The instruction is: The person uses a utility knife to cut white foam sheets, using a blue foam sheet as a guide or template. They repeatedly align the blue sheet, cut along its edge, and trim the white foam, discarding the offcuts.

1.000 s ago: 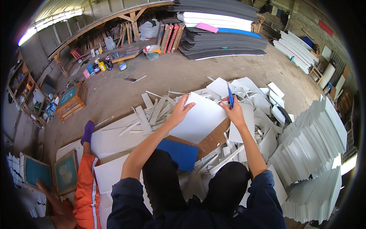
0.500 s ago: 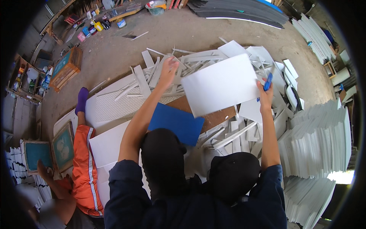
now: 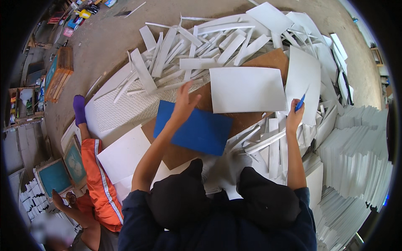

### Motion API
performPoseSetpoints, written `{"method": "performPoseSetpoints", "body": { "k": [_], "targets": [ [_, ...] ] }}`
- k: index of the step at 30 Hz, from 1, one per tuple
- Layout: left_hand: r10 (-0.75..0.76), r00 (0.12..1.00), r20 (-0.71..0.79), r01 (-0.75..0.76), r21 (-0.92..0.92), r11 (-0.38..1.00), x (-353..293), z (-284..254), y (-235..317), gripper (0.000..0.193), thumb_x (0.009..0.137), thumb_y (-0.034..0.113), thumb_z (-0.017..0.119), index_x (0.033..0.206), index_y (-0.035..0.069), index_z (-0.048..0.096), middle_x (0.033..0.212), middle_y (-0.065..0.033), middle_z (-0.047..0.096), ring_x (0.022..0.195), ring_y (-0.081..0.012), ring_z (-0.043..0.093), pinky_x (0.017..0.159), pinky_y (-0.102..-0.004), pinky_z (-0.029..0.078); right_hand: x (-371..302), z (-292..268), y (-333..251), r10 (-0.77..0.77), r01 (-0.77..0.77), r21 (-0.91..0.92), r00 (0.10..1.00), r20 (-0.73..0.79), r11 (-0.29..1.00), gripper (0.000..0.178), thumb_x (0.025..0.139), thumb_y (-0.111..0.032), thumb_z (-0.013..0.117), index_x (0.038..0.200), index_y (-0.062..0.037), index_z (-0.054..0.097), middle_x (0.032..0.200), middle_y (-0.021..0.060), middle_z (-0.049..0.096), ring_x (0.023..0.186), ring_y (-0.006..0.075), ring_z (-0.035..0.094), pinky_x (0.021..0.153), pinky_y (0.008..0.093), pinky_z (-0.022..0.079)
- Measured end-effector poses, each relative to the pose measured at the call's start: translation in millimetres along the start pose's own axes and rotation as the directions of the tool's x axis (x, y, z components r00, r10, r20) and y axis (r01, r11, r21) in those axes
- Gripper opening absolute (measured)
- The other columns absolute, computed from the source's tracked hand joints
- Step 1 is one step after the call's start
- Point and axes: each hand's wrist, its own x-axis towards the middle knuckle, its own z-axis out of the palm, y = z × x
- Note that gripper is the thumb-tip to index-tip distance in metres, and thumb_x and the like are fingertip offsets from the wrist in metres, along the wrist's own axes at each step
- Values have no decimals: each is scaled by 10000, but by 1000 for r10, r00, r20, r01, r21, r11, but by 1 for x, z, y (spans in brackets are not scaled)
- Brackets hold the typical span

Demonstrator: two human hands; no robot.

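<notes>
My right hand [image 3: 294, 116] is closed around a blue box cutter [image 3: 300, 103] whose thin blade points up and away. Below and beside it lies a white foam sheet [image 3: 305, 79] on the scraps. My left hand [image 3: 184, 104] hangs with fingers spread over the far edge of a blue rectangular sheet [image 3: 190, 133], holding nothing. Between the hands a white rectangular sheet [image 3: 248, 90] is over a brown board [image 3: 268, 62], touched by neither hand; whether it rests flat I cannot tell. The blue sheet lies on the same board, in front of my knees.
White offcut strips [image 3: 209, 44] heap up beyond the board. Tall stacks of white sheets [image 3: 356, 146] stand at the right. At the left another person's leg in orange trousers [image 3: 98, 175] stretches beside framed screens [image 3: 54, 175]. A wooden box [image 3: 60, 75] sits on the floor farther off.
The white sheet has left my right hand and come down over the brown board. My left hand has lowered toward the blue sheet. The head view has tilted downward.
</notes>
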Motion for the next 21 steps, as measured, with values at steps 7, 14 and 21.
{"method": "performPoseSetpoints", "body": {
  "k": [7,14,21],
  "targets": [
    [-165,934,-317,297,435,850,-65,-42,-51,555,832,247,575,1284,25,341,1189,-201,438,1104,-366,389,947,-438,301,-136,32,-27,296,-605,178,599,744,776,209,910,-202,479,990,-19,416,763,108,561,650,199,616,578,287,526],
    [-199,931,-307,319,411,854,-103,-49,-60,498,816,206,586,1259,62,410,1120,-165,497,1079,-348,418,937,-423,322,-178,58,-33,210,-529,168,580,787,832,202,913,-171,470,1033,-26,396,967,100,478,810,204,604,707,321,539],
    [-260,832,-489,318,36,947,-90,-87,-45,335,828,139,570,1136,13,534,1056,-168,540,958,-291,530,873,-361,398,-175,42,-91,200,-724,248,472,858,644,262,899,-198,501,1059,-49,357,1000,90,417,853,232,589,774,350,519]
  ]
}}
